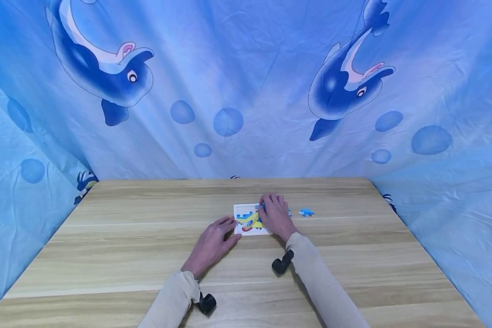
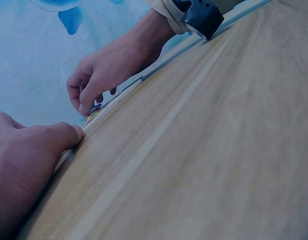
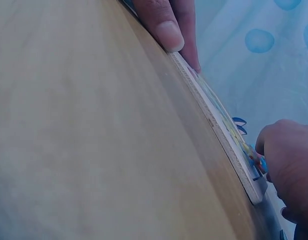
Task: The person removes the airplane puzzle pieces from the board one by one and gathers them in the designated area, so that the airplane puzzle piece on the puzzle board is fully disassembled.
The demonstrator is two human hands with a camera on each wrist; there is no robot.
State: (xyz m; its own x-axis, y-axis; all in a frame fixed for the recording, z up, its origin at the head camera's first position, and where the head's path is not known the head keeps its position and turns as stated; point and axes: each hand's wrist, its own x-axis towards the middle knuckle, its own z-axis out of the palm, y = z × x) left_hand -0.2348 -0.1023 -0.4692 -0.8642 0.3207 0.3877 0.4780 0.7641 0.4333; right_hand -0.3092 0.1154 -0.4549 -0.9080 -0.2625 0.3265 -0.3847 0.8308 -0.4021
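A jigsaw puzzle board (image 1: 236, 208) with a pale frame lies flat on the table, its picture yellow, blue and red. My left hand (image 1: 213, 241) rests at its left side. The fingers touch the left edge, and the thumb (image 3: 170, 36) presses at the near corner. Over the board's right half, my right hand (image 1: 276, 216) bends downward. Its thumb and index finger pinch a small colourful puzzle piece (image 3: 257, 159) close over the board, mostly hidden by the fingers. The right hand also covers much of the picture beneath.
A loose blue puzzle piece (image 1: 306, 212) lies on the wooden table (image 1: 147, 255) just right of the board. More blue shows beside the right hand. Behind the table hangs a blue curtain (image 1: 246, 82) with dolphins. Each wrist carries a black camera (image 1: 206, 304).
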